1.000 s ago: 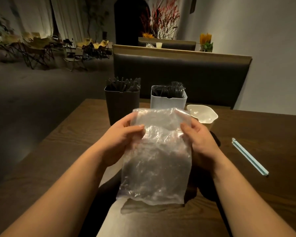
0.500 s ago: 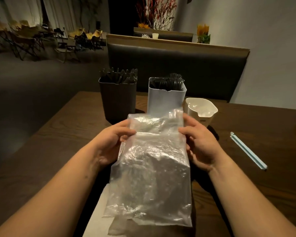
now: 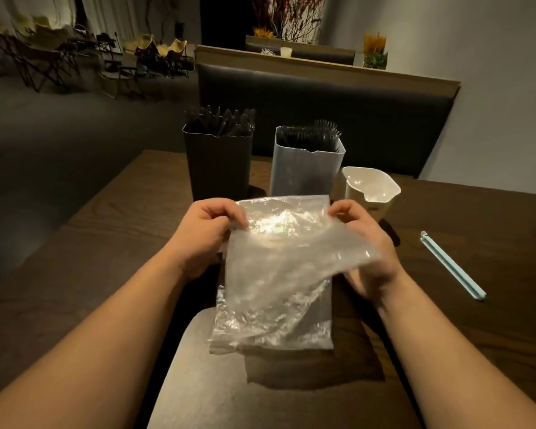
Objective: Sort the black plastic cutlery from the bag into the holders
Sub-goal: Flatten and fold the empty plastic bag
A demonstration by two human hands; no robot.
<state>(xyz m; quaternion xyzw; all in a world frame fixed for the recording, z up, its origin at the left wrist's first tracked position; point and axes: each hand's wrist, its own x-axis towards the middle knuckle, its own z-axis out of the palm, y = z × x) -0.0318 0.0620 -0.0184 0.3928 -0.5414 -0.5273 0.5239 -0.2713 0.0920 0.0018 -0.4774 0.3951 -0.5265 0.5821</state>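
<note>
Bag (image 3: pixel 279 274) pinched at top by left hand (image 3: pixel 208 233), right hand (image 3: pixel 365 243); now folded over, seemingly empty. Black holder (image 3: pixel 217 165), white holder (image 3: pixel 304 171) beyond hands full.

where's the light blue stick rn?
Head view: the light blue stick lies on the table, right of the right hand, apart from the cream holder.

The bag (image 3: pixel 276 267) veils part of the right hand (image 3: pixel 379 238) at 3 o'clock, the fingers beneath unclear. The forearms (image 3: pixel 106 351) run off the bottom edge. At 12 o'clock, cutlery (image 3: pixel 220 119) in the black holder (image 3: pixel 217 162) and white holder (image 3: pixel 304 168) shows tips only.
</note>
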